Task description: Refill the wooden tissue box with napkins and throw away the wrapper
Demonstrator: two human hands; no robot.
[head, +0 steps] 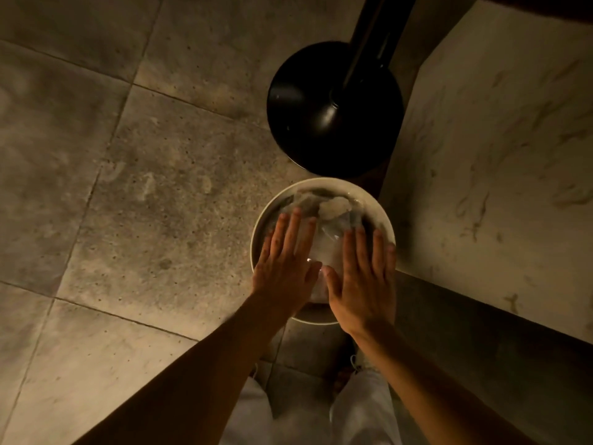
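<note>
A round white bin point(372, 200) stands on the floor below me. A clear plastic wrapper point(327, 242) lies crumpled inside it, along with some pale crumpled paper point(333, 207). My left hand point(285, 258) and my right hand point(362, 277) hover flat over the bin's mouth, palms down, fingers spread, thumbs almost touching above the wrapper. Neither hand grips anything. The wooden tissue box and the napkins are not in view.
A black round table base point(308, 123) with its pole stands just beyond the bin. A pale marbled surface point(497, 155) rises on the right, close to the bin's rim. Stone floor tiles point(144, 187) spread to the left. My white trousers point(359, 409) show at the bottom.
</note>
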